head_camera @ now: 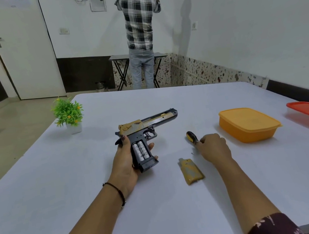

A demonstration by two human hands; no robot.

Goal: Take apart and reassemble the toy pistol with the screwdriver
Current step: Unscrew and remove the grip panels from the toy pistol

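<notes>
Toy pistol (144,132), batteries (142,150) exposed

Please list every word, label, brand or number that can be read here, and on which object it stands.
None can be read.
Two silver batteries in the black and gold toy pistol's grip: dark print, too blurred.
Paper sheet on the white door: lines too small.

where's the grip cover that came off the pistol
In the head view the grip cover lies flat on the white table, right of centre, just below the right hand and right of the toy pistol.
</notes>
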